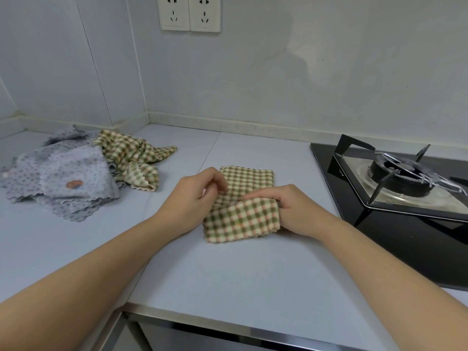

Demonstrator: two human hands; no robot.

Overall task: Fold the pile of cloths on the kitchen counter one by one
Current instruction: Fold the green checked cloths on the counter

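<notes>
While the pale grey kitchen counter (228,269) fills the middle and lower frame as a flat working surface, the black glass gas hob (395,249) takes up the right side with its burner bare, so the folding is done on the open stretch beside it, probably to keep fabric away from the stove. At the left, towards the back corner, lies the loose pile of grey spotted and green-checked cloths (68,178), crumpled and overlapping. It is well apart from the hands, which suggests these pieces are waiting their turn. At the centre of the frame rests the green, cream and pink checked cloth (250,177), already narrowed to a strip. Its far part lies flat on the counter and its near part is lifted and turned over towards the far edge, so a fold across the middle looks to be under way. The cloth sits between the two hands. The left hand (192,198) is at its left edge with fingers curled, apparently pinching the fabric at the crease to stop it sliding. The right hand (298,209) grips the right end of the raised flap, its index finger laid straight along the fold line and its other fingers wrapped round the edge, most likely to guide the flap over evenly. Smallest, at the top of the frame, two white wall sockets (188,12) sit unused.
</notes>
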